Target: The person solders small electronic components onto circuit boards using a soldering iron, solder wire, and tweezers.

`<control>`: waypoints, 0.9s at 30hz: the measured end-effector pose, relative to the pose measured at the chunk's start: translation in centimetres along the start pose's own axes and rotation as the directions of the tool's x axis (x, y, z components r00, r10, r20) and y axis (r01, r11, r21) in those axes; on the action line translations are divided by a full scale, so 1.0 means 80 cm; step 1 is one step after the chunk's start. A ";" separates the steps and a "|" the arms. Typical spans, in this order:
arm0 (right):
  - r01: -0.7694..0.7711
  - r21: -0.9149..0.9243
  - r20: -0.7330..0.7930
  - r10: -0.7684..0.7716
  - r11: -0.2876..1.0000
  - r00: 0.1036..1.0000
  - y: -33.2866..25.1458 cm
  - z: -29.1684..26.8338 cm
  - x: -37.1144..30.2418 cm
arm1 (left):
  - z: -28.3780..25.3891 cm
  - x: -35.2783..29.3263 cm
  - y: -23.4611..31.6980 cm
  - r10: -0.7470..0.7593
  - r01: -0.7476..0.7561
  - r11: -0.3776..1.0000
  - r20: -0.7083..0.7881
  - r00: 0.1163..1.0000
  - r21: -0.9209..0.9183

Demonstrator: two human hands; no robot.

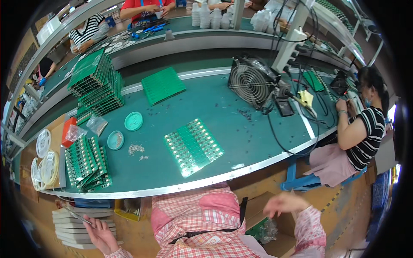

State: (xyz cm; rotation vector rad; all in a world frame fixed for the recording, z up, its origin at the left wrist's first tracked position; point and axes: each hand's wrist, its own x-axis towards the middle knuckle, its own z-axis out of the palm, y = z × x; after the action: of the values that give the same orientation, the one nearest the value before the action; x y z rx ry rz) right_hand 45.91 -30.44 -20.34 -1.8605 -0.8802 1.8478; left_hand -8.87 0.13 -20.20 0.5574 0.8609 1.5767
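Head view, left to right: reels [44,143] at far left end of the surface [211,103], red box [69,132] just beside them. Fanned pile of boards with parts on [88,165] nearer, tall stack of green boards [97,86] behind it on the far side.

Left hand [101,235] is off the near edge, below that pile, pinching a slim metal tool [79,217], probably tweezers; tip points left and away, touching no board as far as I can tell.

Next along: two round green dishes [133,121], then loose pale bits [136,149] scattered on the near side. Flat green block of boards [163,85] beyond, well apart.

Work board [192,147] lies flat and slightly askew in the middle, rows of pale parts on it, nobody touching it.

Dark specks [244,114] to its right, black fan [254,84] at the far side. Right hand [286,204] is off the near edge too, fingers loosely bent and apart, nothing visible in it. Co-worker [361,133] seated at far right.

My read: pause in hand-placing small parts; both hands clear of the board. Next move would call for bringing the tool tip back over the surface, to the bits or the board, with the right hand free to steady it.
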 end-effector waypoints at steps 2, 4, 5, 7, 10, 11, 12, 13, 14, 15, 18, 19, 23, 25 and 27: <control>0.416 0.123 -0.436 -0.327 0.901 0.838 -0.093 -0.032 -0.013 | 0.054 -0.010 0.010 0.077 -0.054 0.996 0.433 0.898 -0.066; 0.699 0.161 -0.741 -0.382 0.697 0.552 -0.125 -0.067 0.025 | 0.118 -0.023 -0.018 0.151 -0.148 0.989 0.155 0.976 -0.032; 0.769 0.189 -0.813 -0.341 0.611 0.471 -0.135 -0.097 0.040 | 0.130 -0.019 -0.033 0.155 -0.237 0.953 0.370 0.916 0.187; 0.876 0.291 -0.880 -0.252 0.384 0.402 -0.122 -0.180 0.069 | 0.190 -0.025 -0.064 0.024 -0.306 0.861 0.567 0.824 0.407; 0.915 0.388 -0.901 -0.162 0.110 0.401 -0.099 -0.291 0.106 | 0.230 -0.016 -0.095 -0.068 -0.565 0.629 0.762 0.644 0.533; 0.904 0.416 -0.878 -0.219 0.096 0.426 -0.088 -0.322 0.115 | 0.232 -0.012 -0.105 -0.106 -0.559 0.617 0.762 0.639 0.555; 0.897 0.418 -0.865 -0.239 0.147 0.442 -0.103 -0.324 0.130 | 0.230 -0.007 -0.112 -0.106 -0.631 0.537 0.787 0.608 0.560; 0.892 0.405 -0.860 -0.248 0.200 0.446 -0.110 -0.326 0.131 | 0.228 -0.002 -0.122 -0.134 -0.677 0.455 0.796 0.590 0.578; 0.894 0.372 -0.861 -0.266 0.250 0.433 -0.117 -0.328 0.135 | 0.225 0.000 -0.128 -0.154 -0.717 0.397 0.811 0.564 0.573; 0.890 0.376 -0.855 -0.273 0.258 0.441 -0.122 -0.331 0.135 | 0.224 0.003 -0.133 -0.180 -0.753 0.341 0.826 0.535 0.562; 0.874 0.225 -0.941 -0.137 0.431 0.310 -0.118 -0.328 0.115 | 0.227 0.005 -0.149 -0.144 -0.754 0.322 0.817 0.559 0.573; 0.887 0.154 -0.967 -0.117 0.436 0.225 -0.109 -0.316 0.106 | 0.228 0.008 -0.150 -0.153 -0.749 0.330 0.815 0.559 0.575; 0.777 -0.229 -0.973 -0.162 0.586 -0.165 -0.122 -0.171 0.055 | 0.241 0.021 -0.140 -0.188 -0.811 0.280 0.858 0.478 0.514; 0.633 -0.328 -0.945 -0.253 0.701 -0.210 -0.143 -0.081 0.044 | 0.247 0.021 -0.139 -0.261 -0.830 0.264 0.865 0.430 0.492; 0.424 -0.536 -0.835 -0.533 0.730 -0.138 -0.144 -0.010 0.061 | 0.254 0.021 -0.135 -0.310 -0.832 0.269 0.862 0.402 0.485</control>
State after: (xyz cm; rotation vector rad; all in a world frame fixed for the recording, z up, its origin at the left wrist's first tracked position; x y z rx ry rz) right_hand 44.52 -18.65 -16.38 -1.8049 -0.8313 -0.2077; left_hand 13.00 6.59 -16.41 2.4272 0.7097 0.5718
